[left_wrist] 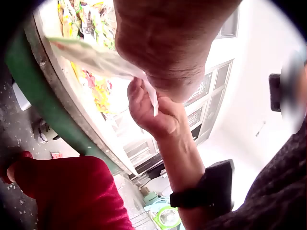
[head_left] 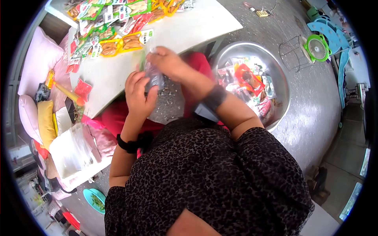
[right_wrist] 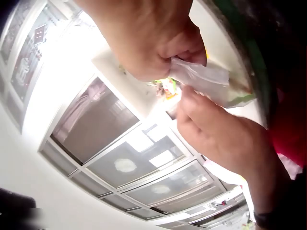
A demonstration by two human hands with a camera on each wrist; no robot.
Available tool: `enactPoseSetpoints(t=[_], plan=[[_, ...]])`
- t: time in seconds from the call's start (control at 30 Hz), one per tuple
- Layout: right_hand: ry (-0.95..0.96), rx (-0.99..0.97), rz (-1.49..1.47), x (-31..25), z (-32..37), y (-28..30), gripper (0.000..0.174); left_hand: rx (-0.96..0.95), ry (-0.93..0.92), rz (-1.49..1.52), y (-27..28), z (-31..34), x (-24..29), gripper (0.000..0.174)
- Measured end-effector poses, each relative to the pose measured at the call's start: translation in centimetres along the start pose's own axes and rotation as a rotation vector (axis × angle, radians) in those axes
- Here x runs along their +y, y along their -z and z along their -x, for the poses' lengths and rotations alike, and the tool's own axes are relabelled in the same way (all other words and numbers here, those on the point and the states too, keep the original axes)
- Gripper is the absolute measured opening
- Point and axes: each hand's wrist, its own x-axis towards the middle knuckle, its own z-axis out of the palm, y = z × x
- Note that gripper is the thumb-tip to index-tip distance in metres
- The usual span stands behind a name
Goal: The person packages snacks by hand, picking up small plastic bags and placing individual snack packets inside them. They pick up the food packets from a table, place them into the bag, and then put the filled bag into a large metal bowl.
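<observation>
A clear plastic pouch is held between the two hands at the table's near edge. My left hand grips its near side, and my right hand, slightly blurred, pinches its upper part. In the left wrist view the pouch stretches out flat, with the right hand pinching one end; the left hand fills the top, its fingertips hidden. From the right wrist view, the left hand has thumb and fingers at the pouch, below the curled right hand.
Colourful food packets are heaped on the white table, with a red packet near its left edge. A large metal basin of packets stands on the floor at right. A white box sits at lower left.
</observation>
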Motion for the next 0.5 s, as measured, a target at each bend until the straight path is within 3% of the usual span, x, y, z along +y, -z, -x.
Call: enactPoseSetpoints(t=[0.1,0.17,0.27,0.37,0.5], plan=[[0.047,0.015,0.048,-5.5,2.8,2.4,0.014,0.053,0.032,0.049,1.5,0.3,-0.5,0.026],[0.142,0.093,0.348,-8.3,4.8,5.5,0.014,0.049,0.07,0.023,2.3,1.1,-1.6,0.023],[0.117,0.274,0.414,-10.0,7.4,11.2,0.016,-0.013,0.196,0.016,2.2,3.5,-4.3,0.021],[0.085,0.407,0.289,-10.1,10.5,17.3,0.017,-0.165,0.322,-0.033,1.8,6.6,-6.6,0.02],[-0.155,0.496,0.528,-5.4,13.6,25.4,0.017,-0.381,0.459,-0.055,1.5,9.7,-8.2,0.021]])
